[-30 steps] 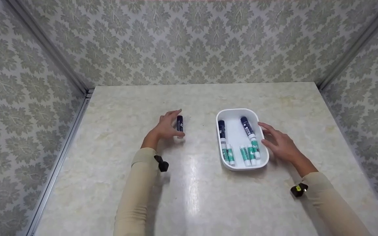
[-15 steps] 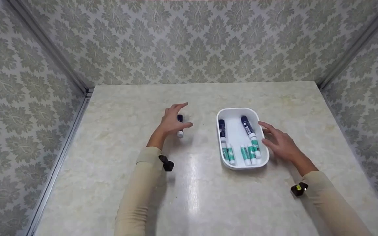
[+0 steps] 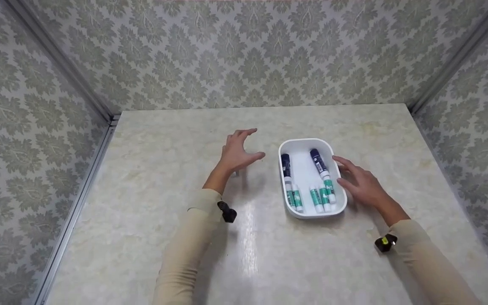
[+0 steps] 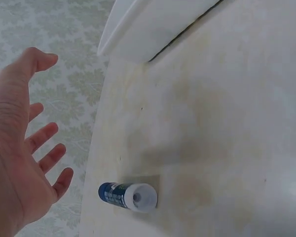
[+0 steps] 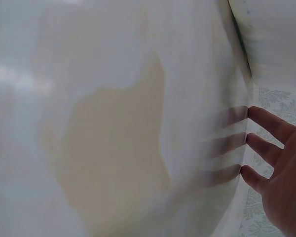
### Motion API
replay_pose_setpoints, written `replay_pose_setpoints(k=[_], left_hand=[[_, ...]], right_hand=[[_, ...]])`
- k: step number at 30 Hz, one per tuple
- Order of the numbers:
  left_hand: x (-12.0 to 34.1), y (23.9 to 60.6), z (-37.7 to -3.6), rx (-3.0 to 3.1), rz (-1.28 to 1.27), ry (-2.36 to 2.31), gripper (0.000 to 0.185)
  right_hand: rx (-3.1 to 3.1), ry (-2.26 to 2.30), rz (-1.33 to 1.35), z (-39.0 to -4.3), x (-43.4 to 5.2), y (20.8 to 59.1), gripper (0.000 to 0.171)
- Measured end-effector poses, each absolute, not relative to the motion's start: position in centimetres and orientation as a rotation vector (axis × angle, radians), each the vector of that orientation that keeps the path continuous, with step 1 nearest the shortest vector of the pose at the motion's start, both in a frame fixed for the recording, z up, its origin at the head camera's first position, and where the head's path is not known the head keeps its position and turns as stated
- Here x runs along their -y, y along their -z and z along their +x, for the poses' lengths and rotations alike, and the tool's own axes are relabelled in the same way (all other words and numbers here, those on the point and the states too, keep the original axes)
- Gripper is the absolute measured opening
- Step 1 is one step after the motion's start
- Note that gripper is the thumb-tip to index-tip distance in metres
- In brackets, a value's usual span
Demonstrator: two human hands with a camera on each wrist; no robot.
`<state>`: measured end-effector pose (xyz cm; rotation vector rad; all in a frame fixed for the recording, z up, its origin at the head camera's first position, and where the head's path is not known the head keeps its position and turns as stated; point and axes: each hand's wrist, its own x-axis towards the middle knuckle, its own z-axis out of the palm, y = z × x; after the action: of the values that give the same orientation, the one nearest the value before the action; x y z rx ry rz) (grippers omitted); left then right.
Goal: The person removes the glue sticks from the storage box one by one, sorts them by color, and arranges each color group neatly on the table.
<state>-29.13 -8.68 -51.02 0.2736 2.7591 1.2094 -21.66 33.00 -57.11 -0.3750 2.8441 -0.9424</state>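
Note:
My left hand (image 3: 236, 154) hovers over the table left of the white box (image 3: 292, 215), thumb and fingers spread with nothing between them. Below it a dark blue glue stick (image 4: 121, 195) with a white end lies on the table, clear of the fingers in the left wrist view. That hand covers nearly all of it in the head view. At the box's right side is my right hand (image 3: 362, 184), its fingers spread and its index finger and thumb right at the rim. Three fingertips (image 5: 247, 139) meet the tabletop in the right wrist view.
Inside the box, two dark blue glue sticks (image 3: 319, 161) lie toward the back, and several small green and white glue sticks (image 3: 315, 200) lie toward the front. The pale table (image 3: 142, 169) runs back to a patterned wall (image 3: 252, 63), with patterned panels on both sides.
My left hand has moved right and slightly back, away from the dark blue glue stick, which stays on the table. My right hand and the box have kept their places.

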Motion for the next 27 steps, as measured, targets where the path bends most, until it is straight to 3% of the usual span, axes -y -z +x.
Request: replay_pose_setpoints(k=[27], left_hand=[[-0.4, 49.1, -27.5, -2.653, 0.361, -1.238, 0.088]], right_hand=[[-2.861, 0.953, -0.415, -21.7, -33.0, 57.2, 0.069]])
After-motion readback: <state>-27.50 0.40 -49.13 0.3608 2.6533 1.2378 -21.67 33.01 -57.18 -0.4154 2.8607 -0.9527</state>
